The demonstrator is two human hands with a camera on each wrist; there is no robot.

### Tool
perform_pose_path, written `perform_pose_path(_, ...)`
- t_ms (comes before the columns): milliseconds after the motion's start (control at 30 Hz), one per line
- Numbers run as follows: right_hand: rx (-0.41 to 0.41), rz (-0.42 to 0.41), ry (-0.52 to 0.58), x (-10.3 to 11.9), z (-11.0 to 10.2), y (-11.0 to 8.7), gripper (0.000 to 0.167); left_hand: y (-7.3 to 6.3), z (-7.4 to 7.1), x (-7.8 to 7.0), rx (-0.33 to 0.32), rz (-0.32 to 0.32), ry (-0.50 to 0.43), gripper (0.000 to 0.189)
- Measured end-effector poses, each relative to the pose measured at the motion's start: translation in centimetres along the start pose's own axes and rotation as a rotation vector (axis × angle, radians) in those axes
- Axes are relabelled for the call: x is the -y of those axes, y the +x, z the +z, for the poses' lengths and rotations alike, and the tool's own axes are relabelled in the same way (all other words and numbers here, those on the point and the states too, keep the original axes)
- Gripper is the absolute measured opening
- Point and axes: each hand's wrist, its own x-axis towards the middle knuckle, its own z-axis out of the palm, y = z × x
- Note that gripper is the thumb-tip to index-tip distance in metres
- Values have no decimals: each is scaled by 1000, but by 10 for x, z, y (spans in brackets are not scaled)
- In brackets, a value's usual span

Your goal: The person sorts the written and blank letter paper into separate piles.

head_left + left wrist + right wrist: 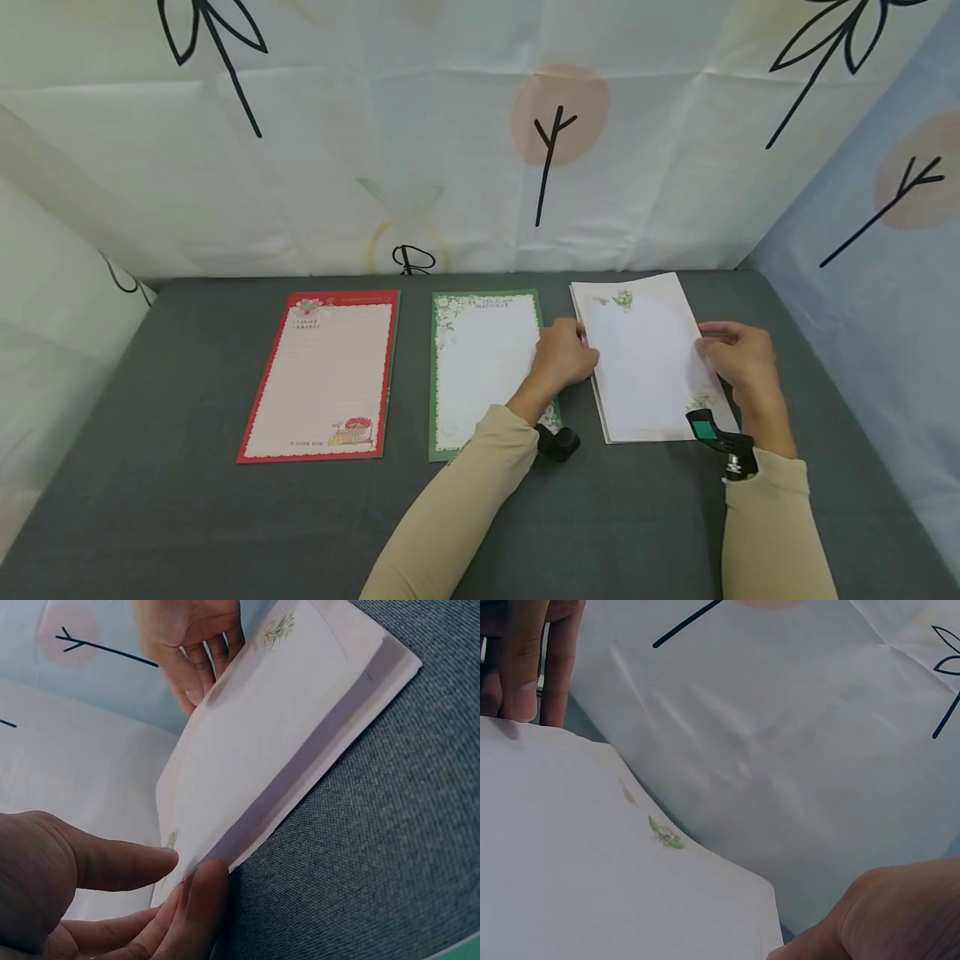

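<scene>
A small stack of white letter paper (pixel 645 358) with a pale border and small green plant prints lies at the right of the table. Its upper sheet is raised off the ones beneath along the left side, leaving a shadowed gap in the left wrist view. My left hand (pixel 564 354) pinches the stack's left edge, thumb above and fingers at the side. On the opposite edge, my right hand (pixel 742 358) holds the paper with its thumb over the rim and fingers behind. The right wrist view shows the paper's far edge bowed.
Left of the stack lies green-bordered letter paper (pixel 487 358), partly under my left forearm. Farther left is red-bordered letter paper (pixel 326 375) with a green edge showing beneath. All lie on a grey cloth-covered table (pixel 300 525), with printed white curtains (pixel 450 150) behind and beside it.
</scene>
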Motion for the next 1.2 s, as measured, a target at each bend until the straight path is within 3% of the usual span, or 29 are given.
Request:
perform_pose_path(200,6,26,-10,-1,0,0,46,0,0,1,43,-15,14,5)
perform_pose_path(400,14,45,-20,-1,2,1,48,-1,-3,1,83,-23,5,17)
perform_pose_path(567,8,41,-20,1,2,0,50,-3,-6,0,91,-19,0,13)
perform_pose_path(767,-41,19,-50,7,7,-5,49,-9,-13,6,139,34,-56,42)
perform_pose_path(967,-52,-89,-109,19,16,-12,46,-22,-33,18,174,138,-141,42)
perform_pose_path(1200,12,-179,-37,39,27,-22,41,-38,-67,38,116,116,-233,41)
